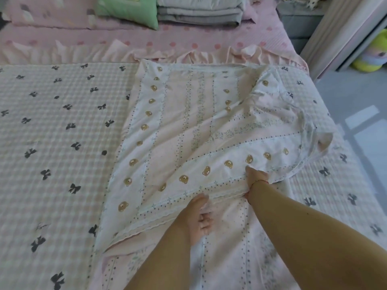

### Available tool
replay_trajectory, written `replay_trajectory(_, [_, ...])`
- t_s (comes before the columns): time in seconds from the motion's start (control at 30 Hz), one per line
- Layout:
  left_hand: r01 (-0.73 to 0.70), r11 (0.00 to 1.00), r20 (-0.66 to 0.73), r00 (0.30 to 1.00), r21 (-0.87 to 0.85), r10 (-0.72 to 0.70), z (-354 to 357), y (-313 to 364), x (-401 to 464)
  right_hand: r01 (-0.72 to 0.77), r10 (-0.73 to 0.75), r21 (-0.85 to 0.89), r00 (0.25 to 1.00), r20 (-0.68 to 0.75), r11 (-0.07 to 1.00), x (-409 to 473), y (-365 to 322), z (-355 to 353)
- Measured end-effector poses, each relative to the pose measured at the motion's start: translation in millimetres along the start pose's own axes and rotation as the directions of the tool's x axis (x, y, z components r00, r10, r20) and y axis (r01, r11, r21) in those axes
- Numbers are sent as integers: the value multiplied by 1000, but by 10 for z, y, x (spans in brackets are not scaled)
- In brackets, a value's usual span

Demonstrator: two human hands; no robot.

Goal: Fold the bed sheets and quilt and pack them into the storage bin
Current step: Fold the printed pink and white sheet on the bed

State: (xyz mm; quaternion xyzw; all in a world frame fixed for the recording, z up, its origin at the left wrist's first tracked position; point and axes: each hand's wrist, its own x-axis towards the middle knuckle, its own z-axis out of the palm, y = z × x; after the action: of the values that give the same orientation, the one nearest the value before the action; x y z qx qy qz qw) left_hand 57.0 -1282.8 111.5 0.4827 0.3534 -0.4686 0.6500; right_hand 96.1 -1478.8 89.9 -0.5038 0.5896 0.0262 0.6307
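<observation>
A thin bear-print bed sheet (194, 130) lies half-folded across the bed (52, 126) — light, limp cotton (by its creases) that will slide and bunch unless taken by its hems. The left hand (199, 218) pinches the folded edge in a narrow grip; the right hand (256, 180) clutches the same edge nearer the loose corner.

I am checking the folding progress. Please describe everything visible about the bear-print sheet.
The bear-print sheet is thin, pale pink and white fabric with rows of brown bear faces, dotted stripes and leafy bands. It lies partly folded and wrinkled on the checked bow-print cover, its right corner bunched. The left hand and right hand both grip its folded edge.
</observation>
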Motion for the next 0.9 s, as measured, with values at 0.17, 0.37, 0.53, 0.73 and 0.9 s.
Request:
replay_trajectory(0.17, [-103,962,-12,995,-251,103,-69,299,269,-9,12,-69,999,39,998,109,-189,286])
replay_trajectory(0.37, [-225,899,-77,974,-376,211,-190,824,412,24,-23,28,999,-29,999,-8,-468,527])
replay_trajectory(0.53, [-305,865,-111,952,-398,285,-336,1194,362,90,-90,-22,996,0,996,-190,-805,850])
replay_trajectory(0.73, [-398,753,-206,917,-524,341,-881,1814,208,287,-261,-157,951,168,945,-511,-1311,1966])
replay_trajectory(0.9, [-452,715,-264,892,-533,367,-1359,2115,263,389,-291,-209,877,383,897,-810,-1437,2886])
